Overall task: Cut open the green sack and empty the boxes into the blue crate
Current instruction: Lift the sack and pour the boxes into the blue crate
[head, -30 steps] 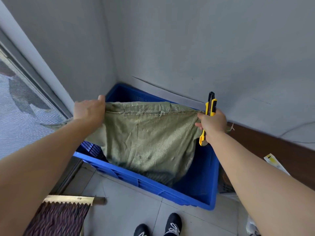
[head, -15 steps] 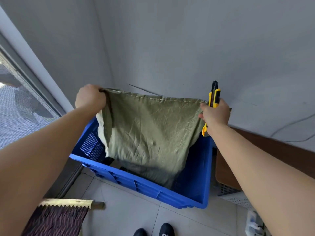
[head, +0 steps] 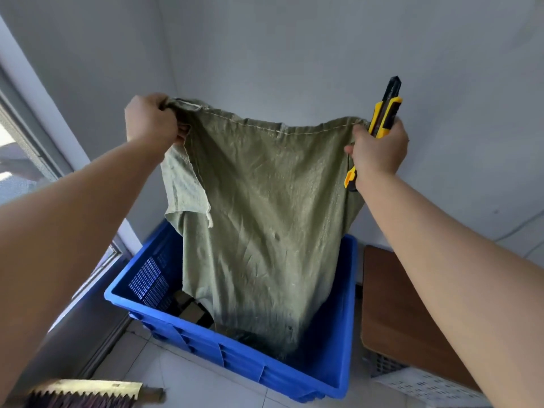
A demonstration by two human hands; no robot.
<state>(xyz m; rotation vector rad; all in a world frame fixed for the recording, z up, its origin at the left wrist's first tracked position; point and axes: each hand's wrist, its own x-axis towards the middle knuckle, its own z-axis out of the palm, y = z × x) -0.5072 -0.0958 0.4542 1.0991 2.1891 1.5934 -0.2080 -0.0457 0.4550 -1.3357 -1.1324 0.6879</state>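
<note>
The green sack (head: 265, 216) hangs straight down from both hands with its long axis upright. Its stitched seam runs across the top between them, and its lower end dips inside the blue crate (head: 235, 357) on the tiled floor. The left hand (head: 150, 119) has its fingers curled tight round the sack's upper left corner, where a loose flap of cloth folds down beside the wrist. The right hand (head: 379, 148) pinches the upper right corner and also clasps a yellow and black utility knife (head: 385, 113), whose tip points up and away from the cloth. Both hands sit level and equally far from the crate, which lies directly below and between them, so anything released should fall straight in. The cloth looks limp and flat, suggesting most of the load is already out. A few brown boxes (head: 191, 312) show on the crate floor just left of the sack. Whether the mouth down there is fully open, or more boxes remain inside, is hidden. A lift and shake probably comes next. A wooden surface (head: 406, 304) stands right of the crate.
</note>
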